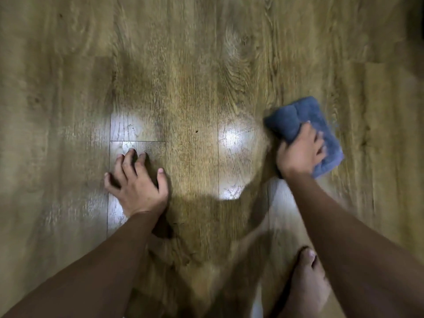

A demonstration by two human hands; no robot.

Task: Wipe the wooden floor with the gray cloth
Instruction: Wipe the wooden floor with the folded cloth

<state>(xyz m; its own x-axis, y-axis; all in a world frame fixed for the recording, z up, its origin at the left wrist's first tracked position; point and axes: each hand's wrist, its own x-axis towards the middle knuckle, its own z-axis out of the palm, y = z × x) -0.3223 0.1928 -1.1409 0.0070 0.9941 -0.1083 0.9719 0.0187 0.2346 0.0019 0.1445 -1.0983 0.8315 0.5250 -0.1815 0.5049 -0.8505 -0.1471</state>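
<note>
The wooden floor (195, 88) fills the head view, brown planks with grain running away from me. A folded gray-blue cloth (296, 115) lies flat on the floor at the right. My right hand (300, 152) is on its near half, fingers curled over the fabric and gripping it; the hand is blurred. My left hand (135, 180) is planted on the floor at the left, fingers spread and bent, fingertips touching the wood, holding nothing.
Two bright light reflections shine on the planks, one by my left hand (124, 127) and one left of the cloth (234, 138). My bare foot (305, 278) stands at the lower right, under my right forearm. A dark edge shows at the far top right.
</note>
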